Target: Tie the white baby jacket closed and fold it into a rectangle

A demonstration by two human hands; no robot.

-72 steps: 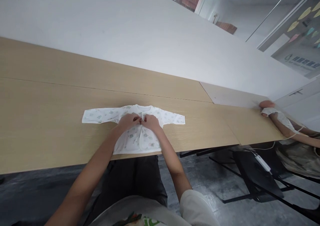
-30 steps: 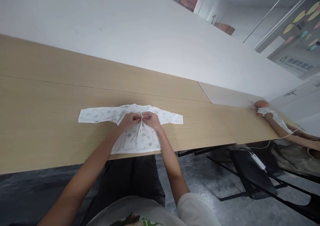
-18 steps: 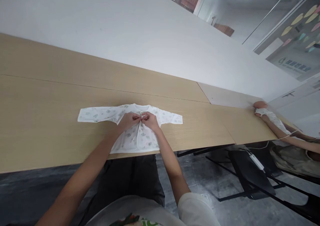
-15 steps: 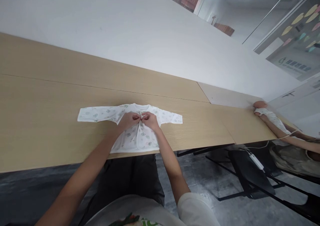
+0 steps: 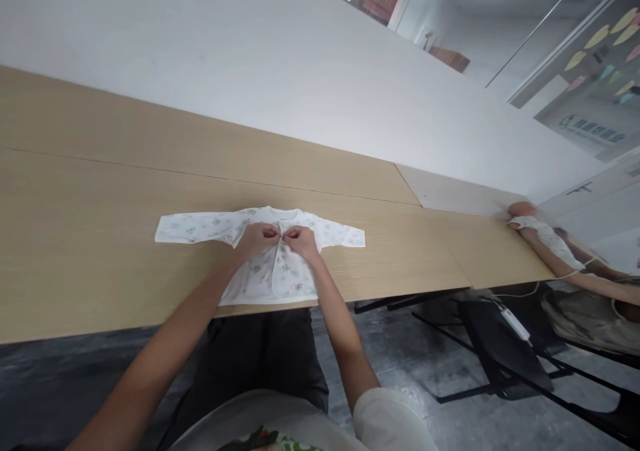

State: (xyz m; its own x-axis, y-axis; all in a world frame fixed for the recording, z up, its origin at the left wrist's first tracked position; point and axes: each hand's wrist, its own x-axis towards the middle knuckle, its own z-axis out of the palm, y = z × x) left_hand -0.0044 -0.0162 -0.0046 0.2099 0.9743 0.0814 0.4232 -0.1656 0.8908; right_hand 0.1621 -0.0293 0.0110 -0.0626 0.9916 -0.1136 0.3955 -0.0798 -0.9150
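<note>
A small white baby shirt (image 5: pixel 290 272) with a scattered print lies spread on the wooden table (image 5: pixel 395 251), its sleeves stretched out to both sides. Its collar points away from me and its hem lies along the table's near edge. My left hand (image 5: pixel 257 241) is closed in a pinch on the front opening, just below the collar. Right beside it, my right hand (image 5: pixel 301 241) pinches the other edge of the same opening. The fingertips of both hands nearly meet. Whatever fastening is between them is too small to make out.
A white wall (image 5: pixel 250 71) runs behind the table. At the far right, another person's arm (image 5: pixel 600 284) reaches to a doll (image 5: pixel 545 238) in white clothing. Black folding chairs (image 5: pixel 500 351) stand below, one with a white power strip (image 5: pixel 515 323) on it.
Both hands stay at the same spot on the shirt front, with only slight finger movement. The shirt lies almost as before.
</note>
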